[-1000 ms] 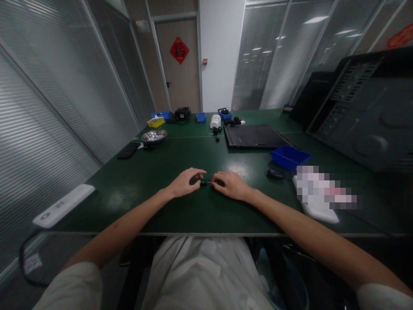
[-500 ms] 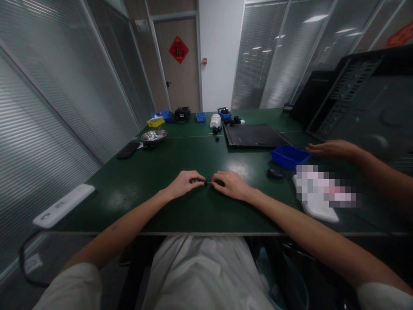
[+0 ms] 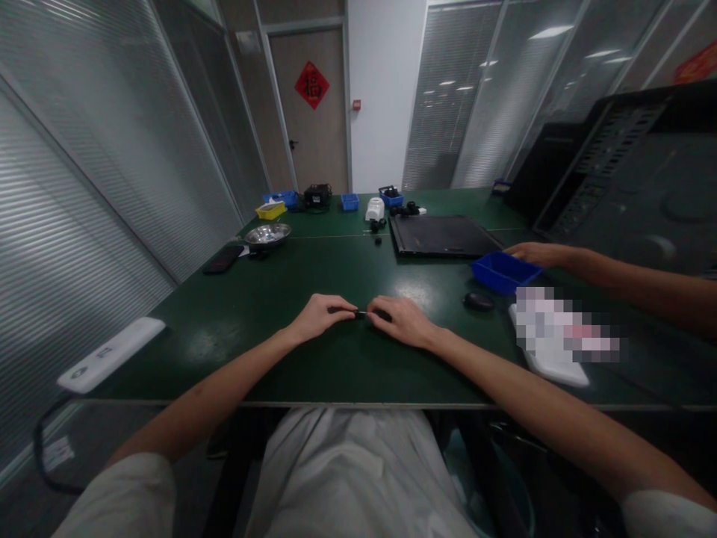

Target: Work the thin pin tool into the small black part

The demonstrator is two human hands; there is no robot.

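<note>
Close together over the middle of the green table (image 3: 252, 359), my two hands meet fingertip to fingertip. My left hand (image 3: 318, 317) is closed in a pinch on a small black piece (image 3: 357, 314). Facing it, my right hand (image 3: 402, 320) is closed round a dark-handled tool (image 3: 383, 314); its thin metal shaft bridges the gap to the left fingertips. The fingers hide most of both things. Whether the shaft enters the black piece or only touches it, I cannot tell.
Another person's hand (image 3: 532, 255) reaches behind a blue tray (image 3: 503, 272) on the right. Nearby lie a black mouse (image 3: 478, 301), a white board (image 3: 554, 366) and a flat black panel (image 3: 445, 235). A metal bowl (image 3: 267, 235), phone (image 3: 224, 259) and white power strip (image 3: 112, 354) are left.
The other person's hand has moved left, to the far edge of the blue tray. My hands hold nearly the same place and grip.
</note>
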